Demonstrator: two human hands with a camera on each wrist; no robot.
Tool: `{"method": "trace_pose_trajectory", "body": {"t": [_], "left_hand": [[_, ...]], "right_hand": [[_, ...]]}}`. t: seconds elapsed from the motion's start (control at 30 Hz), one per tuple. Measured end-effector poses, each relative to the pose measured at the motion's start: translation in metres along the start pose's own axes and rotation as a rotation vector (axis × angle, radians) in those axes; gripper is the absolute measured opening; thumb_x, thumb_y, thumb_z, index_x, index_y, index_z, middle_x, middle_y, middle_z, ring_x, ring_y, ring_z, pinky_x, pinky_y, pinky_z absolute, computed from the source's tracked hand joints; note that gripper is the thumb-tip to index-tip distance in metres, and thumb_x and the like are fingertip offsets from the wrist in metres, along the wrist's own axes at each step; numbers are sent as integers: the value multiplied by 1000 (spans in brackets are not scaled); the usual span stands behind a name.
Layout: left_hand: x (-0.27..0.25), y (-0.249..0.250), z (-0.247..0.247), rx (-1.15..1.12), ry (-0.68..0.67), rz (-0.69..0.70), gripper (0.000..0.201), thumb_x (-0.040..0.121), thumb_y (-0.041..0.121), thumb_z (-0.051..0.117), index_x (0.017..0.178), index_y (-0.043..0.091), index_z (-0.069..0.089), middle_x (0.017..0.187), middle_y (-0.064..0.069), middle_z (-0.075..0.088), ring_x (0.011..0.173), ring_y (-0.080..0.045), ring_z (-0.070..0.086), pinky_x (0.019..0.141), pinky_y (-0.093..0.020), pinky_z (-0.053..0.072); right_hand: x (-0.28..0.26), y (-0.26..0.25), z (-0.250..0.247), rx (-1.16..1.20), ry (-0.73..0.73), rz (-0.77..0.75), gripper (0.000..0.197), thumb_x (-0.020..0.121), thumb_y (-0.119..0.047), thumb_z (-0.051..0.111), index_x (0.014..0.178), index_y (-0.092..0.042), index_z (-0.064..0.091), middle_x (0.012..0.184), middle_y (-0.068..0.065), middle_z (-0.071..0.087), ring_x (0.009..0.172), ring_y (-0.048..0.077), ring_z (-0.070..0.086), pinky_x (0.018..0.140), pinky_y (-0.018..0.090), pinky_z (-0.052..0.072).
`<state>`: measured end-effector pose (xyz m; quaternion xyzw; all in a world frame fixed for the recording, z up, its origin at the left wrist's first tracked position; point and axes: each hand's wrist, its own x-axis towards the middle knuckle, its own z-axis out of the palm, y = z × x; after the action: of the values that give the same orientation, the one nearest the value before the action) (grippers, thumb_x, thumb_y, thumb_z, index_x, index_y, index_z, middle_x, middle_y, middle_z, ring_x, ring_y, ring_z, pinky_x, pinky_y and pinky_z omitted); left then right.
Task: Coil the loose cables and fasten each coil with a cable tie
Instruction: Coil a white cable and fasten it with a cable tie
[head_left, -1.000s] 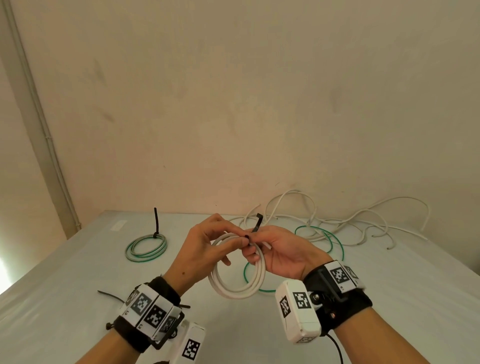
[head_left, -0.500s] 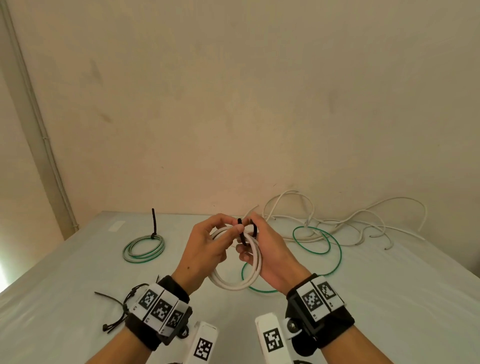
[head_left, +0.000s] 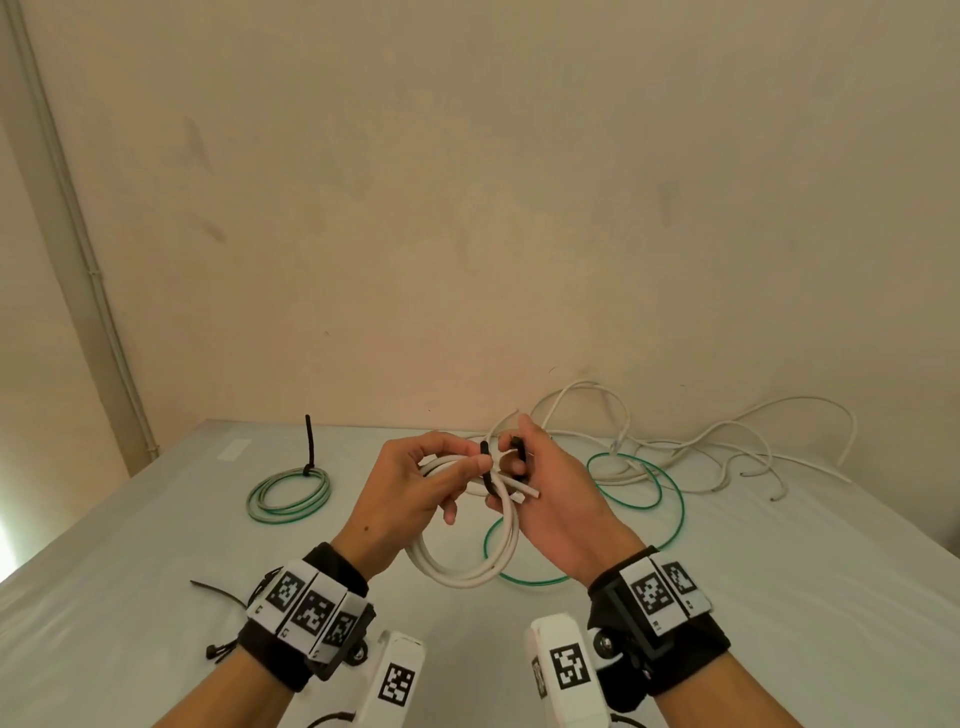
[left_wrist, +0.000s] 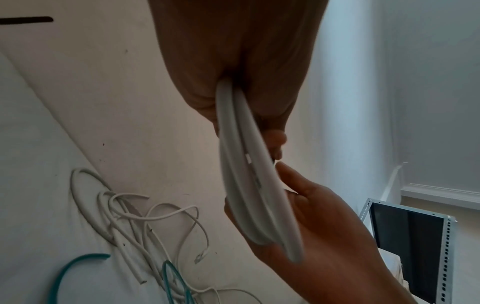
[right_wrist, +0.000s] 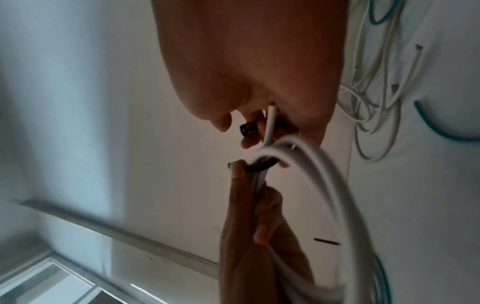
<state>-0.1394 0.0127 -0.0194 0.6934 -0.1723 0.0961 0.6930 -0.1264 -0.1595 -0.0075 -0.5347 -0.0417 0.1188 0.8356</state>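
A white cable coil (head_left: 467, 566) hangs in the air between both hands above the grey table (head_left: 779, 597). My left hand (head_left: 415, 483) pinches the coil's top together with one end of a black cable tie (head_left: 487, 475) that wraps under the strands. My right hand (head_left: 545, 483) holds the tie's other end, its head (right_wrist: 246, 128), and a short white cable end (right_wrist: 270, 123). In the left wrist view the coil (left_wrist: 249, 185) runs edge-on out of my left hand (left_wrist: 233, 92) against my right palm (left_wrist: 324, 226).
A tied green-and-white coil (head_left: 289, 491) with an upright black tie lies at the left. A loose green cable (head_left: 623, 493) and tangled white cables (head_left: 701, 447) lie at the back right by the wall. Spare black ties (head_left: 218, 592) lie near my left wrist.
Both hands have drawn closer and rotated, backs now turned up. The tie, which stuck up from my right fingers, is now bent around the coil's top with an end in each hand.
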Motion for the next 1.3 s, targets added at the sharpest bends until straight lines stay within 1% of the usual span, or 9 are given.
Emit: {"method": "trace_pose_trajectory", "body": {"t": [0.1, 0.2, 0.27, 0.37, 0.47, 0.6, 0.8, 0.93, 1.3], "left_hand": [[2, 7, -7, -2, -57, -12, 16, 87, 19, 79, 93, 3, 79, 83, -39, 59, 63, -25, 45, 51, -25, 49], [5, 14, -16, -16, -116, -50, 15, 87, 18, 78, 92, 3, 79, 79, -28, 63, 63, -22, 44, 50, -24, 46], [6, 19, -23, -19, -153, -81, 14, 87, 17, 78, 91, 4, 79, 79, -23, 68, 63, -19, 47, 49, -23, 46], [7, 24, -28, 36, -219, -107, 18, 87, 18, 78, 94, 2, 79, 88, -28, 70, 64, -17, 51, 50, -22, 47], [8, 28, -26, 88, -271, -123, 16, 88, 18, 78, 94, 4, 80, 86, -19, 72, 66, -16, 52, 52, -23, 48], [10, 31, -23, 124, -326, -129, 14, 92, 19, 75, 94, 6, 80, 89, -19, 75, 68, -20, 50, 53, -23, 47], [14, 32, -21, 96, -301, -136, 16, 92, 18, 74, 94, 2, 79, 84, -16, 70, 65, -14, 50, 52, -21, 44], [17, 30, -19, 69, -275, -127, 20, 93, 18, 73, 98, -1, 77, 88, -17, 68, 66, -15, 50, 50, -21, 43], [28, 32, -15, -1, -243, -131, 19, 96, 15, 69, 101, -1, 75, 85, -9, 69, 63, -12, 49, 49, -18, 41]], "right_hand": [[-2, -6, -8, 18, -109, 25, 24, 106, -20, 39, 106, -5, 58, 74, 3, 38, 68, 21, 52, 74, 40, 50], [-4, -11, -16, -38, -214, -1, 21, 107, -7, 41, 114, -1, 60, 76, 5, 44, 73, 20, 48, 81, 42, 58], [-6, -14, -20, -110, -266, -34, 24, 108, -6, 45, 118, 1, 65, 83, 6, 52, 81, 19, 56, 86, 39, 59], [-4, -22, -24, -271, -301, -138, 28, 105, -9, 55, 127, -2, 71, 102, 16, 70, 102, 27, 63, 97, 38, 56], [-3, -28, -21, -448, -272, -209, 25, 100, -12, 65, 122, -13, 77, 121, 16, 74, 106, 24, 63, 82, 31, 50], [-5, -33, -15, -570, -233, -288, 21, 96, -8, 70, 114, -14, 81, 111, 9, 79, 95, 22, 65, 72, 24, 49], [-9, -38, -12, -602, -229, -328, 19, 98, -8, 69, 114, -12, 79, 108, 5, 80, 107, 28, 74, 87, 31, 59], [-8, -39, -8, -534, -229, -322, 20, 99, -4, 66, 115, -4, 77, 109, 12, 79, 104, 29, 76, 94, 37, 61], [-6, -42, -3, -422, -184, -310, 21, 101, -7, 63, 118, -3, 75, 114, 15, 77, 103, 28, 76, 81, 28, 61]]}}
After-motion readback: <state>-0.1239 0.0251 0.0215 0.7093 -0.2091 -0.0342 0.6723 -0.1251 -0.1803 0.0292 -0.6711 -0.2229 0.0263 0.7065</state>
